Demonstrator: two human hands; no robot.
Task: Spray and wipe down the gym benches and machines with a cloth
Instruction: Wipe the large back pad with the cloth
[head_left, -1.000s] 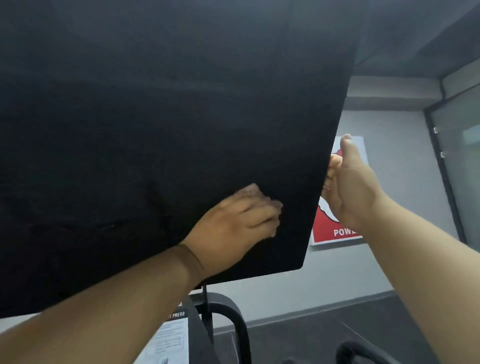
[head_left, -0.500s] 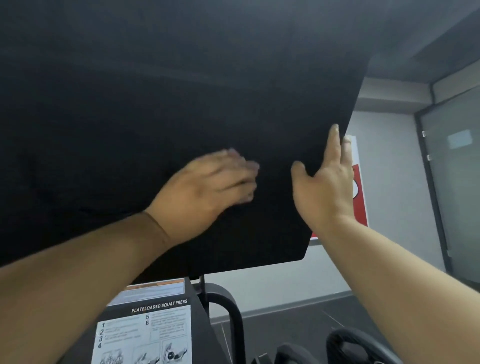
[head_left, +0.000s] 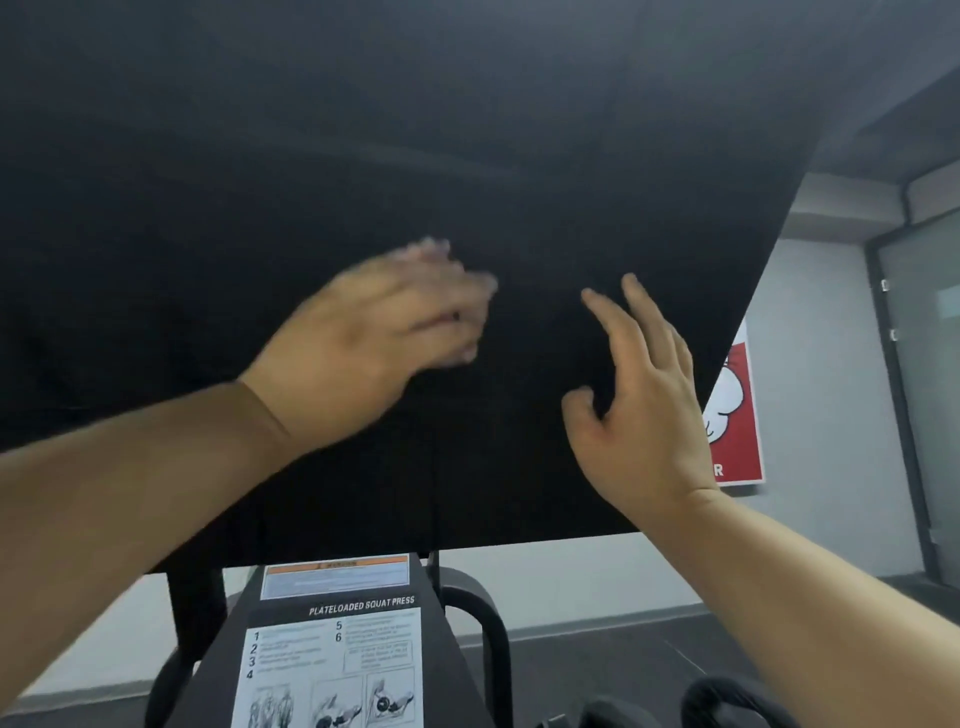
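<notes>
The single head-worn wide-angle view faces forward, very near the black panel (head_left: 363, 130), with the grey wall (head_left: 831, 374) far right.

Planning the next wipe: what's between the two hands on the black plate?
Only bare plate lies between the left hand and right hand, as the head view shows.

Most of the view is dim. The large black pad (head_left: 363, 130) swallows detail and shows only a faint grey sheen near the top. Soft, even light falls on the pale wall (head_left: 826, 374) at right. Motion blur smears the left hand (head_left: 374, 332), leaving its fingertips indistinct, while the right hand (head_left: 644, 405) is sharper. The small print on the instruction label (head_left: 337, 660) is too soft to read.
</notes>
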